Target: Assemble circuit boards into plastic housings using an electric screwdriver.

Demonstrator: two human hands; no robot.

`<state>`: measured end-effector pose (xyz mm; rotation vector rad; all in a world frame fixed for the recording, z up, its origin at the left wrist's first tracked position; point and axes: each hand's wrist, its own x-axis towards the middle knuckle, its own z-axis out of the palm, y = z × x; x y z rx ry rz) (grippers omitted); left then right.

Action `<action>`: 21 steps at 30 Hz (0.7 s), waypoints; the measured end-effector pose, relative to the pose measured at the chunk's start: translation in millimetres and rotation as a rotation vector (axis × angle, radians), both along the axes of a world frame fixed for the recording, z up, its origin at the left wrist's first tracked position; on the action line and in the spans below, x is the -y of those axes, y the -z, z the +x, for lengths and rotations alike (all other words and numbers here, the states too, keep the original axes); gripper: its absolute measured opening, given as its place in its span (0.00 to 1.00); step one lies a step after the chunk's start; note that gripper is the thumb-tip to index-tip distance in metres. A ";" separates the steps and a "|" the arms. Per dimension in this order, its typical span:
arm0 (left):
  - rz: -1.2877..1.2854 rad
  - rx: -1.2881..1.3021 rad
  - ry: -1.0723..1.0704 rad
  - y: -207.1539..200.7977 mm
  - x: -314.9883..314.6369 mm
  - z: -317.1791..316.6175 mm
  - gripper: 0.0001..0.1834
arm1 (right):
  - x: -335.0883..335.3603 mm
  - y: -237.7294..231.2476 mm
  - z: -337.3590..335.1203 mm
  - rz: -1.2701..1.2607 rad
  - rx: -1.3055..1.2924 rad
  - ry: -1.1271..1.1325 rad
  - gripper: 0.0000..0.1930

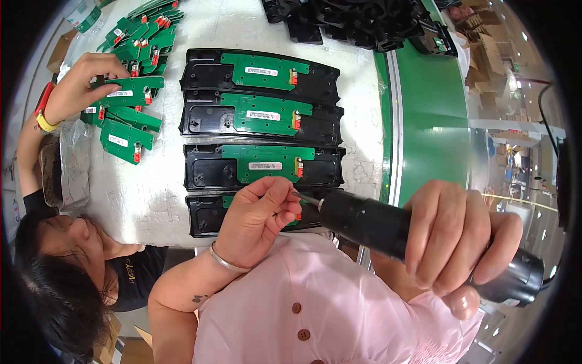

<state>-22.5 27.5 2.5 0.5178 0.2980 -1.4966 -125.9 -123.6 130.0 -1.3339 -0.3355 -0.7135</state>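
My right hand [458, 236] is wrapped around a black electric screwdriver [370, 221], whose thin bit points left. At the bit's tip, the thumb and forefinger of my left hand [257, 221] are pinched together. Small dark bits show among its curled fingers, too small to name. Beneath and beyond that hand lie several black plastic housings [327, 168] in a column, each with a green circuit board [264, 162] on it. The nearest housing [206, 217] is partly covered by my left hand.
At the left, a co-worker's hand [91, 85] holds a green circuit board [130, 90] beside a pile of boards [145, 45]. Black plastic parts [357, 21] are heaped at the back. A green strip [427, 121] runs along the right of the white table surface [364, 139].
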 end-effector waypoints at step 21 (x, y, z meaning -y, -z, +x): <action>0.061 0.167 0.203 -7.9 -3.2 1.4 0.16 | 0.9 61.4 39.0 0.145 -0.328 0.396 0.12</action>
